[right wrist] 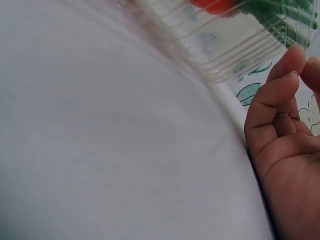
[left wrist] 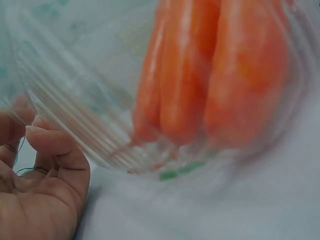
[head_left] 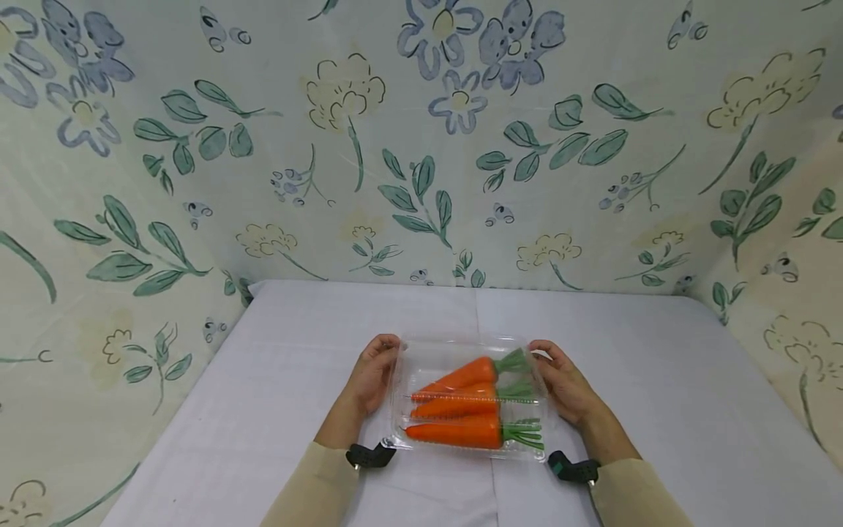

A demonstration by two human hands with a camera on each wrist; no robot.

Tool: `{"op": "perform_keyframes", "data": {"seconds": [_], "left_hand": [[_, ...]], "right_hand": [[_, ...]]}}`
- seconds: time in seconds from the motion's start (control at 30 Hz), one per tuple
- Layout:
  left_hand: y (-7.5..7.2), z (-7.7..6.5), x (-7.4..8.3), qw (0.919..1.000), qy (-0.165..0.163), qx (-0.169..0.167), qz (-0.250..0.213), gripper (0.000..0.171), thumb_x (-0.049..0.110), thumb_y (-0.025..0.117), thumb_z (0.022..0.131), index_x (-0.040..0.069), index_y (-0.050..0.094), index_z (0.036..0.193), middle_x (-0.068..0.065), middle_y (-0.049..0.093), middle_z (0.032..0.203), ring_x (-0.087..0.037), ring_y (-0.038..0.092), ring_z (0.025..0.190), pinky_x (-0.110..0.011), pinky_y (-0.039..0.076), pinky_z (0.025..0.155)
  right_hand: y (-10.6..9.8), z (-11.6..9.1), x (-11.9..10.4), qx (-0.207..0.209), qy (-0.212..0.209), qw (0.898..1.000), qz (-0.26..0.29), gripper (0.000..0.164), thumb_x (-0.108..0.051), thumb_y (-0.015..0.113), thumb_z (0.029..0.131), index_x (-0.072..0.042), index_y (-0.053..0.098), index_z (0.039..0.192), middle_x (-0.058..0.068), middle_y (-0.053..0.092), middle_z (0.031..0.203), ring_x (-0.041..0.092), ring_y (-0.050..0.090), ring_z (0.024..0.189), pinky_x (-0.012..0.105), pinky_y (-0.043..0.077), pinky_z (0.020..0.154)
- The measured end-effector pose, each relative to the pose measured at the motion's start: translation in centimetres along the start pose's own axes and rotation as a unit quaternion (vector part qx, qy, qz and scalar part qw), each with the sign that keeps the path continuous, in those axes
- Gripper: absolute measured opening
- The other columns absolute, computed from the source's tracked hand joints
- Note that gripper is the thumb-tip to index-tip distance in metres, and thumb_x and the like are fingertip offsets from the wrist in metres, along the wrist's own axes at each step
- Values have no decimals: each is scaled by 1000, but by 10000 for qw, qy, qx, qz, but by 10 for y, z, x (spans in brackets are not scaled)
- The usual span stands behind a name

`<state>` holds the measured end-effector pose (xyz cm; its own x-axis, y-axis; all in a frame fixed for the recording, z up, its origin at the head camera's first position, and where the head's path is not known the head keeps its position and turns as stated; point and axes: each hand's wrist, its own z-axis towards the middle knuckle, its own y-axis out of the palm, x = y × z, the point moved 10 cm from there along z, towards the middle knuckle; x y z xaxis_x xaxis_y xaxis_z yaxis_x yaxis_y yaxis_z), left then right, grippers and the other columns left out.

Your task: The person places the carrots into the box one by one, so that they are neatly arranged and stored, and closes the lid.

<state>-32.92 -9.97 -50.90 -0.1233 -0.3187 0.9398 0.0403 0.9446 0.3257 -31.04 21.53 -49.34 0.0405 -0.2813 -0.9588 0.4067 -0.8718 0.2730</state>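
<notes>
A clear plastic clamshell box (head_left: pixel 441 351) is between my hands in the head view, with three orange carrots (head_left: pixel 454 432) lying side by side in it. Their green tops (head_left: pixel 523 433) point right. My left hand (head_left: pixel 372 375) pinches the box's far left corner between thumb and fingers. At the far right corner, my right hand (head_left: pixel 565 384) pinches the rim likewise. Both wrist views show the curled fingers of the left hand (left wrist: pixel 50 175) and right hand (right wrist: pixel 282 130) at the ribbed clear wall. Whether the box's near edge touches the table cannot be told.
A white cloth covers the table (head_left: pixel 296 322), with a crease running down its middle. Behind and at both sides hangs a floral curtain (head_left: pixel 421 183). Each wrist wears a black camera, the left camera (head_left: pixel 372 455) and the right camera (head_left: pixel 573 468), close to the box's near corners.
</notes>
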Motion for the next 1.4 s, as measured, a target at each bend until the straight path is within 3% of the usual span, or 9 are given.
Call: {"op": "perform_keyframes", "data": {"seconds": [0.23, 0.4, 0.53, 0.6, 0.7, 0.8, 0.87, 1.1, 1.4], "left_hand": [[5, 0, 0, 9995, -167, -282, -30, 19, 14, 41, 100, 21, 58, 97, 5, 59, 103, -20, 53, 103, -27, 46, 88], [8, -2, 7, 9991, -53, -341, 261, 15, 6, 49, 94, 14, 56, 104, 3, 57, 103, -19, 52, 103, -23, 45, 87], [6, -7, 9, 9982, -80, -204, 557, 28, -1, 50, 89, 4, 59, 114, -1, 59, 104, -15, 53, 96, -20, 45, 77], [4, -11, 11, 9940, -71, -113, 1088, 31, 3, 54, 91, 4, 61, 121, -3, 62, 105, -13, 55, 90, -20, 46, 71], [2, -18, 21, 9810, 63, -1, 1938, 33, 14, 58, 96, 8, 62, 128, -10, 66, 110, -12, 57, 82, -23, 48, 69], [0, -25, 30, 9690, 139, 88, 2466, 33, 21, 60, 99, 13, 63, 130, -13, 67, 114, -12, 61, 78, -25, 53, 69], [-1, -29, 34, 9659, 160, 109, 2583, 33, 22, 61, 100, 14, 63, 131, -15, 67, 115, -13, 63, 78, -26, 54, 70], [-4, -50, 41, 9568, -82, 10, 2905, 43, 29, 62, 100, 14, 56, 140, -14, 64, 123, -17, 68, 83, -30, 61, 75], [-2, -94, 48, 9298, -695, -644, 3555, 56, 43, 61, 100, 13, 49, 146, -11, 66, 115, -17, 69, 83, -34, 63, 73]], "right_hand": [[0, 0, -5, 308, -318, 9990, 70, 32, 4, 43, 105, -23, 59, 113, -10, 65, 101, 3, 64, 92, 19, 58, 75], [-3, -4, -11, 957, -208, 9943, -411, 24, -4, 45, 106, -21, 61, 109, -11, 64, 97, 3, 63, 86, 18, 55, 72], [1, -12, -19, 1123, 34, 9859, -1240, 22, -11, 43, 107, -8, 55, 125, -4, 63, 108, 6, 63, 92, 21, 56, 78], [4, -18, -24, 1209, 270, 9697, -2104, 31, -17, 46, 107, -6, 50, 136, 3, 64, 116, 9, 64, 96, 22, 57, 81], [7, -30, -31, 1367, 750, 9307, -3309, 45, -25, 52, 106, -12, 44, 148, 16, 62, 128, 14, 65, 103, 24, 59, 83], [13, -42, -36, 1401, 1147, 9037, -3879, 53, -30, 55, 105, -15, 39, 153, 23, 59, 137, 23, 67, 108, 30, 62, 84], [19, -50, -38, 1377, 1367, 8966, -3980, 55, -32, 56, 105, -15, 38, 154, 24, 58, 140, 25, 69, 109, 33, 63, 83], [36, -85, -35, 1422, 1970, 8944, -3756, 57, -37, 59, 103, -12, 41, 151, 21, 63, 131, 19, 70, 89, 32, 63, 72], [41, -119, -17, 1860, 2718, 8873, -3230, 68, -57, 57, 99, -3, 50, 140, 12, 71, 108, 24, 75, 79, 39, 64, 68]]}}
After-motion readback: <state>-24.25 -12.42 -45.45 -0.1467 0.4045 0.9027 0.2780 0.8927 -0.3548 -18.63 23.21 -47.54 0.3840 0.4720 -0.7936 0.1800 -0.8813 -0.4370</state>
